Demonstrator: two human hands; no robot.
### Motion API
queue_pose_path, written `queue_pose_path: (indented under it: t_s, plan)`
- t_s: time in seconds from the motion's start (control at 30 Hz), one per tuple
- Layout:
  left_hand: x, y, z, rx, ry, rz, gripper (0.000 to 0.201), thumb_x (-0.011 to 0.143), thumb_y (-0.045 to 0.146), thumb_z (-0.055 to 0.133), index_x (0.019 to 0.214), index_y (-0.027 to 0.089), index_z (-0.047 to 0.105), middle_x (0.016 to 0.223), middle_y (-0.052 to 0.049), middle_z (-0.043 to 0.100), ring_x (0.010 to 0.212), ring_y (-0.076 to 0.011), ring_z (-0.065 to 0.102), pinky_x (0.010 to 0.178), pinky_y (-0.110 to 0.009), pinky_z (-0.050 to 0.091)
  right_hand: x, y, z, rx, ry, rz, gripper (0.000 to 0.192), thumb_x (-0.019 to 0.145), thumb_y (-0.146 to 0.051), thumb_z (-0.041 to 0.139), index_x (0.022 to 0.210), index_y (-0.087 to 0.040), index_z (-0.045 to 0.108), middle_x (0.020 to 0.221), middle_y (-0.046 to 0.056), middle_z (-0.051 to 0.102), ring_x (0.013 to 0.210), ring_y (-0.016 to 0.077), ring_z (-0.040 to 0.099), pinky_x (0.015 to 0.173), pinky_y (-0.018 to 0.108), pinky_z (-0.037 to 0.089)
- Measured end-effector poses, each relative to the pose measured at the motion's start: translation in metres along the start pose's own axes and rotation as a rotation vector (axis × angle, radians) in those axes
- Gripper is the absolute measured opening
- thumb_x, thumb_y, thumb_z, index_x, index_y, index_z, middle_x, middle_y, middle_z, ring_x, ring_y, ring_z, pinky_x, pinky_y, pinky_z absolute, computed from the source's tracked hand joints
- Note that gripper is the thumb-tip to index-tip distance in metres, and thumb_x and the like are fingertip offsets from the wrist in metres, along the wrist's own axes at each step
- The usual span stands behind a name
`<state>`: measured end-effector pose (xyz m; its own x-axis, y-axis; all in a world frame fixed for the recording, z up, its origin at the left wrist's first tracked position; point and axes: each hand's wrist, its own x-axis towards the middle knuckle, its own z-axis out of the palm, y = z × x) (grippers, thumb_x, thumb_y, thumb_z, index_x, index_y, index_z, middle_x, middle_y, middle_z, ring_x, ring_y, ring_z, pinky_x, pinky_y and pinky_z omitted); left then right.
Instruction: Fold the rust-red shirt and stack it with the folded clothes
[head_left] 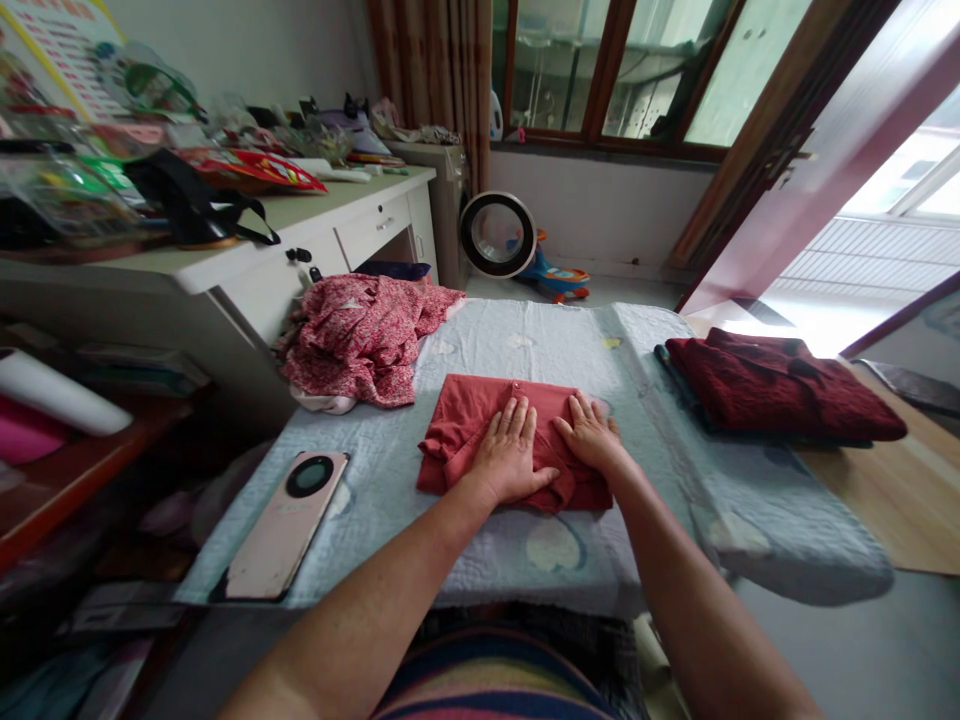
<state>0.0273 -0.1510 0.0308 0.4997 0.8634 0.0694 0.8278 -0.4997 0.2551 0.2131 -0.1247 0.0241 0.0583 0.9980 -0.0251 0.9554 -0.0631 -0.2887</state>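
Note:
A folded red garment (465, 420) lies in the middle of a pale blue quilted cover (525, 345) on a low surface. Both of my hands rest flat on it, side by side. My left hand (510, 452) presses its middle with the fingers spread. My right hand (592, 435) lies on its right part, palm down. Neither hand grips anything.
A crumpled pink floral cloth (360, 340) sits at the far left of the cover. A folded dark red pile (780, 388) lies at the right. A pink phone (289, 520) lies near left. A cluttered white desk (315, 235) stands to the left; a fan (497, 233) is behind.

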Motion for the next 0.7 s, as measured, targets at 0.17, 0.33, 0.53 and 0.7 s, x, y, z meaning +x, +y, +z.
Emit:
queue_pose_path:
  t_s: [0.17,0.33,0.53,0.7]
  plan:
    - [0.001,-0.001,-0.003,-0.052,-0.026,-0.001,0.108,0.076,0.069,0.051,0.152,0.004,0.012,0.161,-0.021,0.003,0.149,-0.0331,-0.002,0.120,-0.048,0.011,0.005,-0.040,-0.003,0.309,0.246,-0.156,0.058,0.091,-0.027,0.039,0.145,-0.007,0.035,0.155,0.018,0.031,0.145,0.0250,0.025,0.117,0.044,0.024]
    - [0.000,0.002,-0.007,-0.097,-0.055,-0.008,0.108,0.075,0.058,0.057,0.152,0.003,0.004,0.161,-0.021,0.002,0.149,-0.0323,-0.001,0.121,-0.046,0.008,0.002,-0.072,0.020,0.707,0.326,-0.150,0.052,0.093,-0.034,0.032,0.138,-0.012,0.047,0.144,0.013,0.049,0.136,0.0208,0.041,0.116,0.039,0.029]
    - [-0.014,-0.006,-0.015,-0.226,-0.089,-0.037,0.096,0.078,0.049,0.057,0.152,0.005,0.015,0.161,-0.019,0.010,0.149,-0.0313,0.007,0.121,-0.045,0.013,0.004,-0.062,0.037,0.805,0.320,-0.183,0.049,0.093,-0.038,0.036,0.131,-0.016,0.056,0.138,0.011,0.056,0.130,0.0220,0.049,0.115,0.043,0.032]
    - [-0.031,-0.036,-0.040,-0.377,-0.036,0.052,0.063,0.083,0.032,0.055,0.141,0.014,0.043,0.150,-0.012,0.042,0.139,-0.0246,0.039,0.116,-0.037,0.029,0.006,-0.064,0.038,0.614,0.284,-0.301,0.047,0.094,-0.036,0.037,0.133,-0.017,0.055,0.143,0.010,0.051,0.139,0.0236,0.037,0.117,0.046,0.027]
